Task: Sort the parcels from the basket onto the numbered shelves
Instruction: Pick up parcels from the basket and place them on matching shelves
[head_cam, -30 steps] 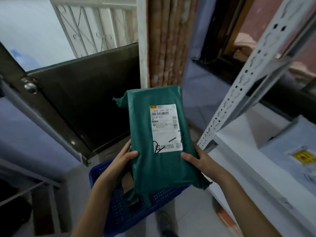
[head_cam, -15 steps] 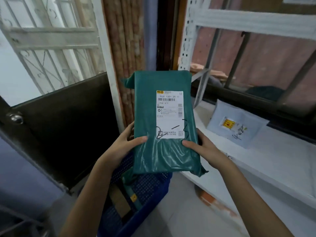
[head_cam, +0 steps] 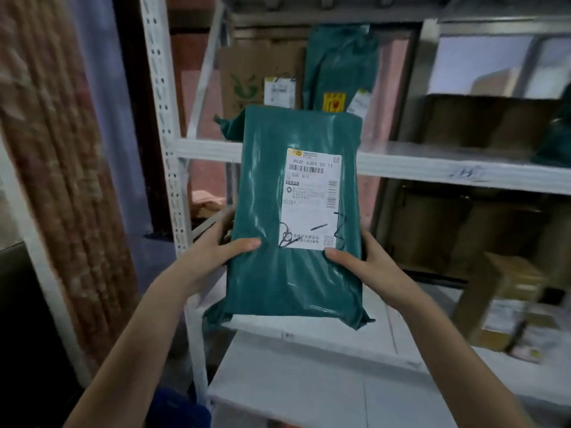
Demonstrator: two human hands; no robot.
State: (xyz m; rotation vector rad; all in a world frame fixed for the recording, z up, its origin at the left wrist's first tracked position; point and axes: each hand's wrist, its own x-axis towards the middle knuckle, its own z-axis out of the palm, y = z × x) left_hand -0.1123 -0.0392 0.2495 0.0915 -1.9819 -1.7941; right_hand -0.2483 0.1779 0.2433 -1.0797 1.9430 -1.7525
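A green plastic parcel [head_cam: 278, 282] with a white shipping label [head_cam: 312, 199] is held upright in front of the white metal shelves [head_cam: 432, 168]. My left hand [head_cam: 213, 251] grips its left edge, thumb on the front. My right hand [head_cam: 364, 267] grips the right edge, thumb just under the label. A corner of the blue basket [head_cam: 176, 406] shows at the bottom, left of the lowest shelf board.
On the upper shelf stand a cardboard box [head_cam: 262, 75] and another green parcel [head_cam: 340, 66]. Brown boxes [head_cam: 482, 118] fill the right side, and a labelled box [head_cam: 506, 307] sits on the lower board. A perforated white upright [head_cam: 163, 118] rises at left.
The view has swung right and up from the basket and doorway to face the shelves. The parcel stays in both hands, now raised before the middle shelf.
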